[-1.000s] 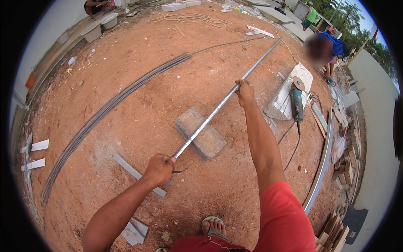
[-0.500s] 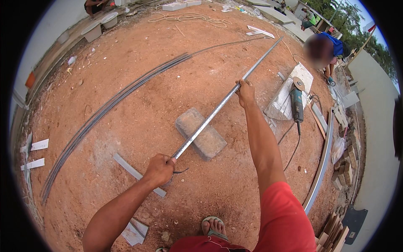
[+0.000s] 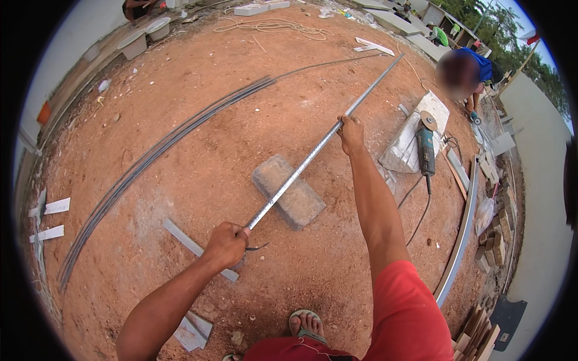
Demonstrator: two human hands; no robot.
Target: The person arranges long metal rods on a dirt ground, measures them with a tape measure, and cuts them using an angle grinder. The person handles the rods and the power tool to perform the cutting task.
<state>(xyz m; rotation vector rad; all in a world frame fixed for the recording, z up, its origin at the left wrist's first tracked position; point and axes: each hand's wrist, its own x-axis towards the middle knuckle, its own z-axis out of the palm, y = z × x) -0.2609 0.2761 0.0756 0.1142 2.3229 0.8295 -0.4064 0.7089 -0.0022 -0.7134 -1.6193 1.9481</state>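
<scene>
A long, thin metal rod (image 3: 370, 91) slants from near my feet toward the far right. My left hand (image 3: 227, 245) is closed around its near end, where a short dark strap pokes out under the fingers. Farther along, my right hand (image 3: 351, 135) grips the rod with thumb and fingers. Between the hands its upper face is pale with fine marks, like a tape measure blade, though I cannot be certain. Beneath this stretch a grey paving block (image 3: 304, 207) lies on the reddish dirt. Left of my left hand is a flat grey strip (image 3: 183, 237).
Several thin rods (image 3: 180, 130) curve across the ground at left. An angle grinder (image 3: 426, 150) rests against a pale stone block (image 3: 400, 150) at right, its cord trailing. Beyond are a metal channel (image 3: 460, 246), bricks (image 3: 497, 246) and a crouching co-worker in blue (image 3: 478, 63) with a power tool.
My hands and the rod have barely moved. In the far background, a person in green has shifted slightly.
</scene>
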